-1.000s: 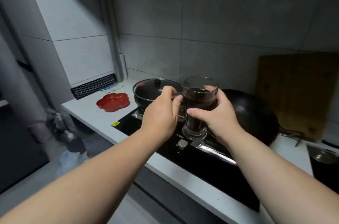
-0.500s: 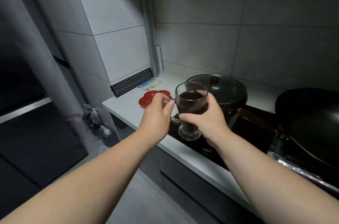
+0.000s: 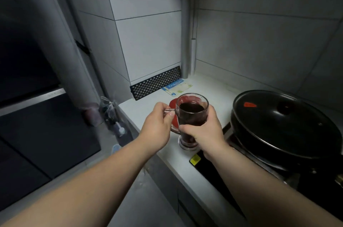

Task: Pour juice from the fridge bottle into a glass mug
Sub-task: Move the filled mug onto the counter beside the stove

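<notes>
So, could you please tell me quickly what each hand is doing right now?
Left hand: closed on the glass mug, at its handle.
Right hand: closed around the mug's body.

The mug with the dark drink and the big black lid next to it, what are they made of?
The mug looks like clear, shiny glass: you can see the dark juice and the fingers through its wall. The lid seems to be dark glass with a shiny metal rim, though it could be solid black metal; the dim light leaves that open.
</notes>
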The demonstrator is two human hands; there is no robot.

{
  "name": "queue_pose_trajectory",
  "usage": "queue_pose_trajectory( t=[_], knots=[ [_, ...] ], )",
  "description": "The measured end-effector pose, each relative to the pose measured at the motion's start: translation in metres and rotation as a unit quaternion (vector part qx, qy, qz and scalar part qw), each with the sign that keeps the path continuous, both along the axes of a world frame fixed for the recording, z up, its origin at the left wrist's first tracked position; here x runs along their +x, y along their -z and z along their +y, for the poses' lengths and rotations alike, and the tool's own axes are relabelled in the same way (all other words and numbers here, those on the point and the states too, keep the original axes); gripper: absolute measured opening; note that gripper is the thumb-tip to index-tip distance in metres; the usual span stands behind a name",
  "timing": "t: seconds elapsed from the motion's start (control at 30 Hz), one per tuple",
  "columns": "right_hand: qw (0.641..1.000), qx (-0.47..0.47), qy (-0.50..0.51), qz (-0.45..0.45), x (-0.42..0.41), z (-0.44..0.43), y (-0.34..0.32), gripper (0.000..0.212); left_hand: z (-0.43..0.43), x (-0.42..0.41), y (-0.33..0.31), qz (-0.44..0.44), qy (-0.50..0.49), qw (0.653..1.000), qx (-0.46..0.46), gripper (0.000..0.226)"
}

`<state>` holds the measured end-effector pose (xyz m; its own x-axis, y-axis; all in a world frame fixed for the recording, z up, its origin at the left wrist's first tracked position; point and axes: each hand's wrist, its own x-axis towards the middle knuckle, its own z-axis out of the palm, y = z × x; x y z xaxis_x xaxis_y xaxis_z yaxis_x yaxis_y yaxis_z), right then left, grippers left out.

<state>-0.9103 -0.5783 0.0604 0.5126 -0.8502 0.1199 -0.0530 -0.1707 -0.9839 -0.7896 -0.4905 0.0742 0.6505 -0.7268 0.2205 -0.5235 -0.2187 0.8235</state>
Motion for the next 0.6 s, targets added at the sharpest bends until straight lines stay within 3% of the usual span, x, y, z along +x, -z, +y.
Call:
queue_pose_trajectory(
  t=[0.2,0.6],
  knots=[
    [0.999,0.024,0.003,0.033,0.063,-0.061,0.018,0.101,-0.057,0.059,0.017,0.032,0.000,0.999,0.009,0.007],
    [0.991,0.043,0.098,0.075,0.136,-0.138,0.050,0.078,-0.162,0.147,0.044,0.066,0.095,0.990,0.082,0.009]
  ],
)
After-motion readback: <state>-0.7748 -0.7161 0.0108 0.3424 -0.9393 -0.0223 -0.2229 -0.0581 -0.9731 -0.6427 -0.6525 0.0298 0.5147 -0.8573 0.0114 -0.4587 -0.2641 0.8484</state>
